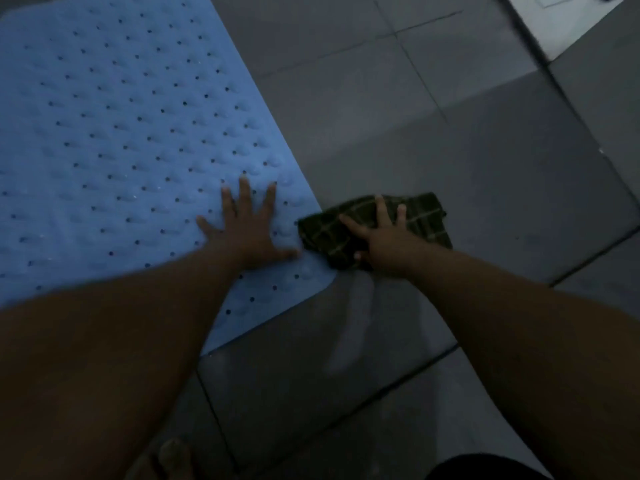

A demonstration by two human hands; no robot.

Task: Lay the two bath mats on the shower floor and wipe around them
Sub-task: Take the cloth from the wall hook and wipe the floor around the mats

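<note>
- Blue mat (pixel 121 140) lies flat on the grey tiled floor (pixel 467 161); holes dot its surface.
- Left hand (pixel 247 230) rests flat on the mat near its right edge, fingers straight and spread; grip holds nothing.
- Right hand (pixel 379 240) presses a dark checked cloth (pixel 420 220) to the floor, just beside the mat's edge; fingers spread over it.
- Only one mat in view.
- Frame dim, slightly blurred.
</note>
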